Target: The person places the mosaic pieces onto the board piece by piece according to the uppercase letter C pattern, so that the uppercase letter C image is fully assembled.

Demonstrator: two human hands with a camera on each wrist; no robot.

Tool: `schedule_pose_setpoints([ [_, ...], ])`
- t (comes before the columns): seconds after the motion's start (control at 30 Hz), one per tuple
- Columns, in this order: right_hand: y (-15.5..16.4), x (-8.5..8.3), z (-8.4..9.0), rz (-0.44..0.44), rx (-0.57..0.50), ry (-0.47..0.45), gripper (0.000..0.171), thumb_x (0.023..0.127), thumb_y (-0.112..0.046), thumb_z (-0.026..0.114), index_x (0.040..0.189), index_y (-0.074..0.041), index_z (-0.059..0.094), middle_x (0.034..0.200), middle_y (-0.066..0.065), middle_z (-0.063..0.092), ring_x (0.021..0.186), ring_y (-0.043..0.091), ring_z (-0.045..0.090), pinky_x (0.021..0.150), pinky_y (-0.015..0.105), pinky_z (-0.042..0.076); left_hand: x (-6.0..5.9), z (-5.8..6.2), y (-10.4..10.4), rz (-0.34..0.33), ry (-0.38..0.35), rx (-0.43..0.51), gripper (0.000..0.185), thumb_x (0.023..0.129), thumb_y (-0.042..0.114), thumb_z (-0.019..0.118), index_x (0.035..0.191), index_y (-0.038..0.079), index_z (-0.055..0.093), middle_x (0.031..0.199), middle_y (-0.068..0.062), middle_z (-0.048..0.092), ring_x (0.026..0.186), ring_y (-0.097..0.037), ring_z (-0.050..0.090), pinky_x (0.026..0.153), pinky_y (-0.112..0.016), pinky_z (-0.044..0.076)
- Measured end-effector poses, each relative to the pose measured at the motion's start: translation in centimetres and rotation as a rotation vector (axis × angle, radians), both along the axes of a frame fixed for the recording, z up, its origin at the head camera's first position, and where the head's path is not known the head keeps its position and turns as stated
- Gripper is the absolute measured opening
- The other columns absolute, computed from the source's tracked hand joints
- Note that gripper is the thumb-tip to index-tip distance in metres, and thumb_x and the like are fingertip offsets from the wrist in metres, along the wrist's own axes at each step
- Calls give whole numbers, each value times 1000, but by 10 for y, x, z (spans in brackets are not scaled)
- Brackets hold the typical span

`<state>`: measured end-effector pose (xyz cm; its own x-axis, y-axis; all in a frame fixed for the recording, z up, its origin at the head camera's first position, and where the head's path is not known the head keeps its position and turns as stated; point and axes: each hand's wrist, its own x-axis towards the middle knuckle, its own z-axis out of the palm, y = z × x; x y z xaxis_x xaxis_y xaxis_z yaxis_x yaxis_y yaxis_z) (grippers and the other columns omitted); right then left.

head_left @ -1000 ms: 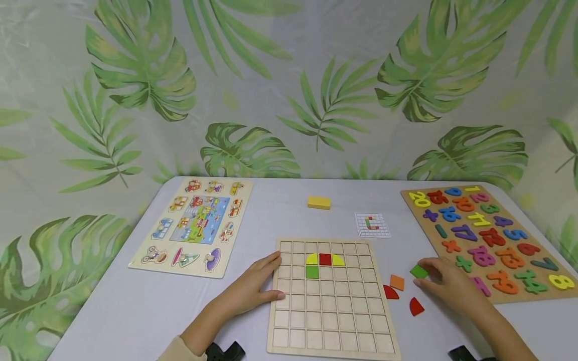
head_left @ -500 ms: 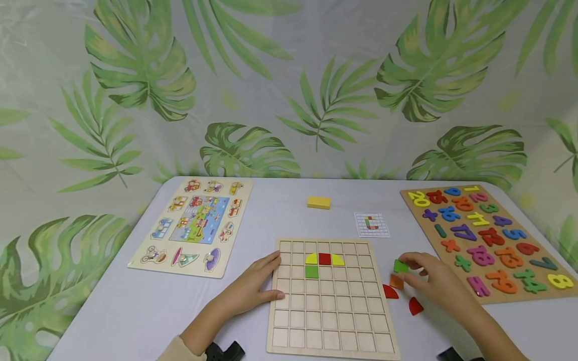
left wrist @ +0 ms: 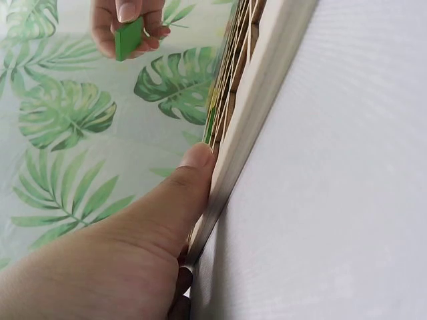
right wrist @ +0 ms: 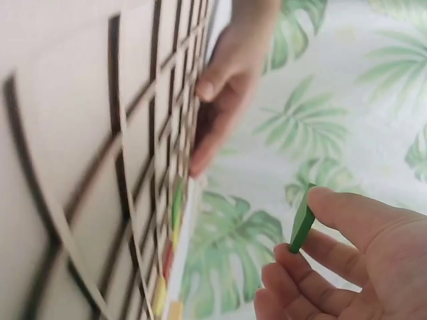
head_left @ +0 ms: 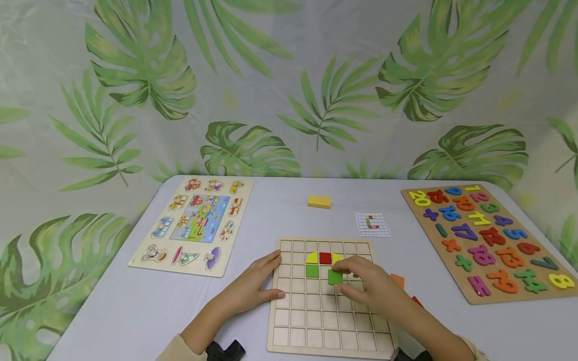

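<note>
A wooden grid board (head_left: pixel 331 321) lies on the table in front of me. In its upper rows sit two yellow quarter pieces, a red square (head_left: pixel 325 258) and a green square (head_left: pixel 312 271). My right hand (head_left: pixel 368 286) pinches a second green square tile (head_left: pixel 335 277) (left wrist: pixel 128 39) (right wrist: pixel 301 220) just above the board, right of the seated green one. My left hand (head_left: pixel 257 286) (left wrist: pixel 133 233) rests with straight fingers against the board's left edge (left wrist: pixel 253 127), steadying it.
An orange tile (head_left: pixel 398 280) and a red piece (head_left: pixel 416 301) lie right of the board, partly behind my right hand. A pattern card (head_left: pixel 372 224) and a yellow block (head_left: pixel 319 201) lie farther back. A vehicle puzzle (head_left: pixel 194 223) sits left, a number puzzle (head_left: pixel 485 240) right.
My right hand lifted the green tile from beside the number puzzle and carried it left over the grid board. The left hand stayed on the board's edge.
</note>
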<state>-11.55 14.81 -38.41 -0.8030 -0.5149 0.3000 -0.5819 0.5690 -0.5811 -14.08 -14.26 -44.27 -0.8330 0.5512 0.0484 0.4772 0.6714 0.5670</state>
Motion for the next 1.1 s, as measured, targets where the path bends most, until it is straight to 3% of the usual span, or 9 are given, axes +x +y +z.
schedule_pose_setpoints([
  [0.27, -27, -5, -25, 10, 47, -163, 27, 80, -23, 69, 105, -14, 60, 100, -11, 56, 87, 9, 52, 76, 26, 48, 0, 2, 1, 4, -7, 1, 83, 80, 52, 58, 141, 4, 28, 148, -4, 19, 132, -24, 19, 104, -40, 23],
  [0.43, -30, -9, -40, -21, 70, -144, 25, 81, -25, 68, 103, -16, 61, 102, -12, 54, 86, 5, 47, 77, 25, 44, 1, 3, 1, 11, -20, -2, 83, 80, 51, 59, 141, 5, 27, 148, -2, 18, 132, -22, 18, 105, -39, 22],
  [0.7, -33, -13, -47, -18, 80, -40, 26, 80, -32, 67, 102, -20, 62, 93, -13, 50, 76, 4, 43, 65, 20, 41, 0, 3, 0, 15, -18, -5, 83, 80, 51, 58, 141, 5, 28, 148, -2, 18, 132, -22, 18, 105, -39, 21],
  [1.1, -35, -14, -49, -26, 74, -69, 20, 80, -21, 69, 98, -19, 61, 90, -13, 51, 79, 5, 43, 68, 21, 42, 1, 3, 1, 12, -22, -2, 83, 80, 52, 58, 141, 5, 27, 148, -2, 17, 132, -22, 18, 105, -39, 22],
])
